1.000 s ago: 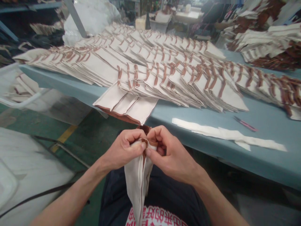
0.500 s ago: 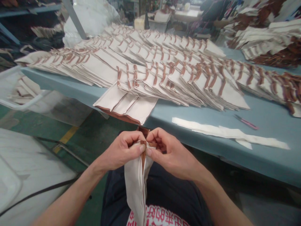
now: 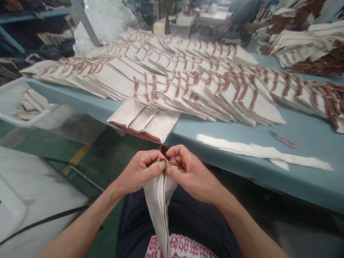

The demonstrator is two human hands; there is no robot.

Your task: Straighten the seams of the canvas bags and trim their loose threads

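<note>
A cream fabric piece with brown edging (image 3: pixel 158 200) hangs folded from my two hands, above my lap. My left hand (image 3: pixel 143 170) pinches its upper edge between thumb and bent fingers. Close beside it, my right hand (image 3: pixel 186 172) grips the same edge, thumb on the near side. The two thumb tips almost meet at the brown trim. Behind the fingers a bit of brown lining shows; the fingertips on the far side are hidden. Just beyond my hands, a flat cream panel with dark seams and a brown edge (image 3: pixel 145 123) overhangs the table.
Overlapping rows of similar cream and brown pieces (image 3: pixel 188 86) cover much of the blue table (image 3: pixel 188 134). White strips (image 3: pixel 258 150) and small pink-handled snips (image 3: pixel 283 139) lie at right. A translucent bin (image 3: pixel 40 116) stands at left; more pieces are piled at back right (image 3: pixel 311 50).
The hanging fabric has swung slightly right and looks more narrowly folded below my hands. Both hands keep their pinch, with only small finger shifts.
</note>
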